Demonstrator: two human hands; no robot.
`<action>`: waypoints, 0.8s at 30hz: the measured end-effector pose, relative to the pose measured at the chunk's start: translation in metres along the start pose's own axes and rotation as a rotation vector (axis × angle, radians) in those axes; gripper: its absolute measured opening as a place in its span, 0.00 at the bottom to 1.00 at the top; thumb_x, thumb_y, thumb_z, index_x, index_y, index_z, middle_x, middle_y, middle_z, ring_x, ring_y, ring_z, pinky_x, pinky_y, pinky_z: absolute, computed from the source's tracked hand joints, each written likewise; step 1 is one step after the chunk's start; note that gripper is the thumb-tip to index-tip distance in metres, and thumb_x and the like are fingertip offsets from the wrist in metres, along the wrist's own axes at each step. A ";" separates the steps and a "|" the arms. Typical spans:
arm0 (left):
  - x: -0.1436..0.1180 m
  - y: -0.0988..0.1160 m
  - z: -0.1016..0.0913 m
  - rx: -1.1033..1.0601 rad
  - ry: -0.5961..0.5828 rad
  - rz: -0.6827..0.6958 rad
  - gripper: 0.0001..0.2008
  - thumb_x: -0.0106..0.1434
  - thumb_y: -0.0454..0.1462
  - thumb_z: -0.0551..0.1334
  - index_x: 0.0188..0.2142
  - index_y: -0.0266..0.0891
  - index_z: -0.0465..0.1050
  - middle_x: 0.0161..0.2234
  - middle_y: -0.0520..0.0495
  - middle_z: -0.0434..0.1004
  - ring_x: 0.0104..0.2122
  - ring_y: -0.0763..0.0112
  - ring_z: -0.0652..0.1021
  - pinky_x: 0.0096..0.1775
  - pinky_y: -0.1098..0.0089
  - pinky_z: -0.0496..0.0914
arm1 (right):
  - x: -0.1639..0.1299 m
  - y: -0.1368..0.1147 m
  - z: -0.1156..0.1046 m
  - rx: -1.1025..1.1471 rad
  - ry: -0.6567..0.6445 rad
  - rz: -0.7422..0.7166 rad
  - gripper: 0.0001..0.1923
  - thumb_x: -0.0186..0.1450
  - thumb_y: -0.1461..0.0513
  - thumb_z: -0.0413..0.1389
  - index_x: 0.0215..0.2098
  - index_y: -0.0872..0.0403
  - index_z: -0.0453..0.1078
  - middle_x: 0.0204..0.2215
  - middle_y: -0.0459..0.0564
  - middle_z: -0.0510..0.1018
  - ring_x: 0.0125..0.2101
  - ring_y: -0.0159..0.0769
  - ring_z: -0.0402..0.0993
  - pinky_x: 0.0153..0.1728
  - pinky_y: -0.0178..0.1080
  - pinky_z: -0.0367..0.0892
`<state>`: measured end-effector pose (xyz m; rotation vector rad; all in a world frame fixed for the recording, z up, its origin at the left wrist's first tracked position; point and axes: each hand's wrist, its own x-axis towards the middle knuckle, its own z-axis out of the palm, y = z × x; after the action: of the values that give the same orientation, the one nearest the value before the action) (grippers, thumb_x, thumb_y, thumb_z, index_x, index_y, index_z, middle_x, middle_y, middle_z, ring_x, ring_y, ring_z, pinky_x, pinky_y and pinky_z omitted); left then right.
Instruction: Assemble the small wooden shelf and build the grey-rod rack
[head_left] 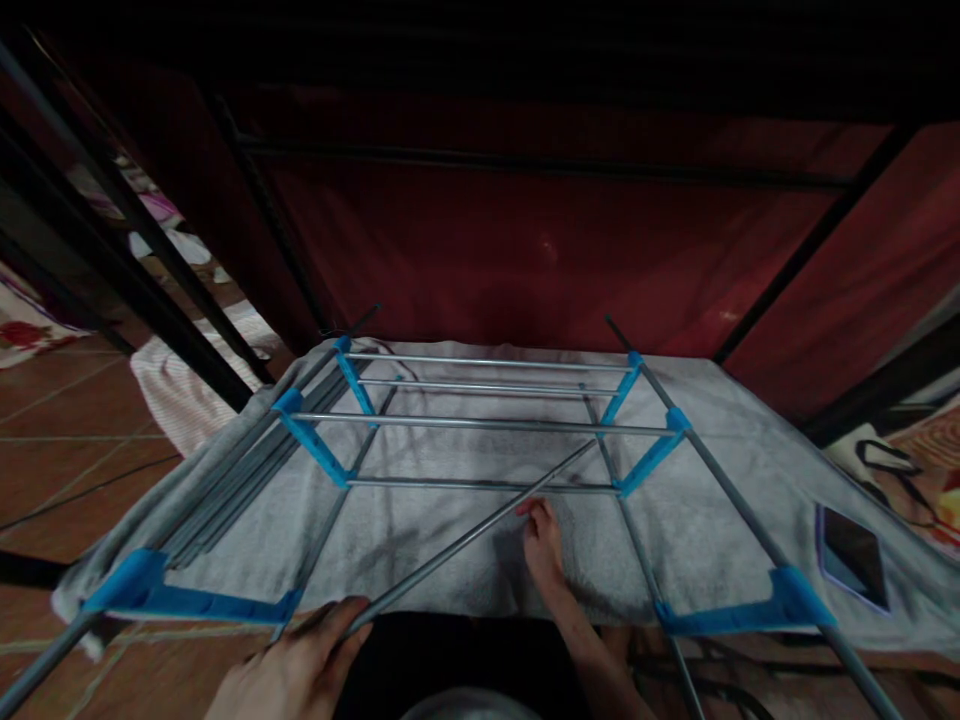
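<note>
My left hand (pixel 304 660) is closed around the lower end of a loose grey metal tube (pixel 457 545). The tube slants up to the right, its far end near the right side of the frame. My right hand (pixel 543 545) is just below the tube's upper half, fingers loosely bent, with nothing visible in them; whether a fingertip touches the tube is unclear. Around both hands stands a partly built rack of grey tubes with blue plastic connectors, such as the front left connector (pixel 187 595) and front right connector (pixel 750 610). A crossbar (pixel 487 425) spans it.
Several loose tubes (pixel 255 480) lie along the left side on a grey cloth (pixel 465 580). A phone (pixel 853 555) rests at the right. Behind is a dark metal frame with red fabric (pixel 525 250). Tiled floor (pixel 45 430) shows at left.
</note>
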<state>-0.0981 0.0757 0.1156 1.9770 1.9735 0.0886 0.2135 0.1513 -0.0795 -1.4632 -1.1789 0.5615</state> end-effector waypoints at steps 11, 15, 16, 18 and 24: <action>0.054 0.021 0.033 0.128 -0.084 0.191 0.20 0.72 0.40 0.49 0.57 0.48 0.74 0.50 0.48 0.82 0.47 0.58 0.82 0.48 0.61 0.74 | 0.021 -0.036 -0.024 0.801 -0.048 0.556 0.14 0.50 0.61 0.64 0.37 0.50 0.75 0.35 0.48 0.82 0.36 0.40 0.77 0.38 0.41 0.70; 0.071 0.017 0.044 0.130 -0.039 0.267 0.19 0.73 0.39 0.49 0.55 0.46 0.74 0.49 0.45 0.82 0.46 0.57 0.82 0.47 0.60 0.74 | 0.033 -0.045 -0.028 0.965 -0.049 0.631 0.13 0.51 0.60 0.66 0.36 0.50 0.75 0.34 0.48 0.82 0.37 0.40 0.79 0.40 0.42 0.72; 0.075 0.016 0.046 0.134 -0.027 0.288 0.19 0.73 0.39 0.48 0.55 0.45 0.74 0.49 0.45 0.82 0.45 0.57 0.83 0.46 0.60 0.74 | 0.036 -0.046 -0.027 0.982 -0.051 0.641 0.13 0.52 0.59 0.67 0.35 0.50 0.74 0.34 0.47 0.82 0.37 0.40 0.79 0.40 0.42 0.72; 0.084 0.014 0.048 0.144 -0.004 0.330 0.19 0.74 0.39 0.48 0.54 0.45 0.74 0.49 0.45 0.81 0.44 0.57 0.83 0.45 0.60 0.74 | 0.042 -0.046 -0.025 0.987 -0.044 0.660 0.13 0.53 0.57 0.68 0.34 0.50 0.74 0.33 0.47 0.82 0.36 0.38 0.79 0.39 0.41 0.72; 0.110 0.015 0.052 0.181 0.075 0.391 0.18 0.72 0.35 0.49 0.51 0.40 0.76 0.46 0.41 0.81 0.43 0.57 0.82 0.47 0.59 0.73 | 0.054 -0.043 -0.017 0.924 -0.011 0.670 0.16 0.53 0.53 0.70 0.30 0.52 0.72 0.28 0.45 0.80 0.32 0.34 0.78 0.37 0.37 0.72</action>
<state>-0.0657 0.1741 0.0498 2.4901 1.6597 0.0817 0.2342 0.1860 -0.0211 -0.9849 -0.2772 1.3535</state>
